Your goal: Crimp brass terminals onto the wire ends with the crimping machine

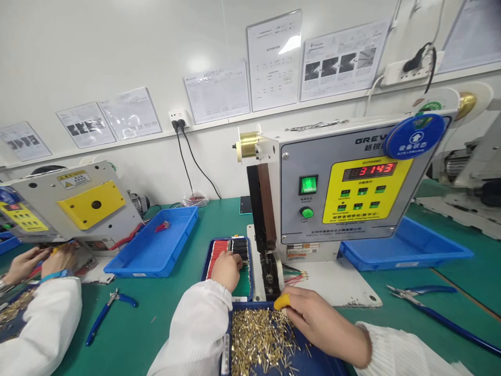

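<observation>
My left hand (227, 269) reaches into a small blue tray (204, 261) of red wires (219, 251) and black wires (240, 248). Its fingers are bent together over the wires, and their tips are partly hidden. My right hand (319, 318), with a yellow finger cot (282, 301) on one finger, is closed in a pinch just in front of the machine's crimping head (270, 271). What it pinches is too small to make out. Below it lies a dark blue tray (313, 363) with a heap of thin brass-coloured pins (260, 339).
The grey crimping machine (297, 219) stands ahead, its display lit red. Blue trays (156, 245) sit on both sides. Blue-handled cutters (102, 316) lie to the left, more pliers (422, 305) to the right. At far left, a co-worker's hands (58, 258) are at another machine.
</observation>
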### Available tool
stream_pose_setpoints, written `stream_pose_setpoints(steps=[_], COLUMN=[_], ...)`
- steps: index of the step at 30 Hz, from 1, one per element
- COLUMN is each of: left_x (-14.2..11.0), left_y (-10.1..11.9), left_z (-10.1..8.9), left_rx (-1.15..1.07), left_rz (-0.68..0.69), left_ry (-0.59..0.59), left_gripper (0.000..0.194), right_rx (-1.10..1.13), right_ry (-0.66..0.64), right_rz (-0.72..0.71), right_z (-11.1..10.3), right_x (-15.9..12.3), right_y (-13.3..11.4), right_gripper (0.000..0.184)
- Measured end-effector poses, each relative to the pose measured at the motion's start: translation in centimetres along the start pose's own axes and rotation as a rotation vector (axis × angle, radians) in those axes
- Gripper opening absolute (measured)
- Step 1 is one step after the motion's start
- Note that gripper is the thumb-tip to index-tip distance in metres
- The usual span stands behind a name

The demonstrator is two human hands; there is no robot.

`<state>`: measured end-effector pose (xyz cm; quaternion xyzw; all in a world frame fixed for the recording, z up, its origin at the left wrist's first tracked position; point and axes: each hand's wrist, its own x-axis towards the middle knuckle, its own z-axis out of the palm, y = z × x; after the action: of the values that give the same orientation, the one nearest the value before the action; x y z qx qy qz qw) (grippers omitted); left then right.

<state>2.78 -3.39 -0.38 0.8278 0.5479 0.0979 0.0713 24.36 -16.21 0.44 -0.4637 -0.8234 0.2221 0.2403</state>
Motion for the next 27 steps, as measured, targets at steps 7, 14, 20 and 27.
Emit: stream_pose_setpoints(steps=[7, 14, 20, 27], left_x=[0.0, 0.6, 1.5, 1.8], left_y=[0.2, -0.1, -0.4, -0.6], left_z=[-0.1, 0.4, 0.8, 1.0], left_rx=[0.007, 0.027, 0.054, 0.056], left_rz=[-0.013, -0.058, -0.085, -0.085], left_ry=[0.01, 0.077, 0.12, 0.135], left_gripper=[0.017, 0.018, 0.032, 0.027], right_rx=[0.051, 0.223, 0.251, 0.539], right_ry=[0.074, 0.114, 0.008, -0.089], right_rz=[0.073, 0.254, 0.176, 0.161], right_z=[-0.1, -0.2, -2.9, -5.8], right_x=[0.2, 1.2, 3.5, 5.7], right_y=[-0.1, 0.5, -2.0, -1.9], right_gripper=[0.015, 0.007, 0.011, 0.007])
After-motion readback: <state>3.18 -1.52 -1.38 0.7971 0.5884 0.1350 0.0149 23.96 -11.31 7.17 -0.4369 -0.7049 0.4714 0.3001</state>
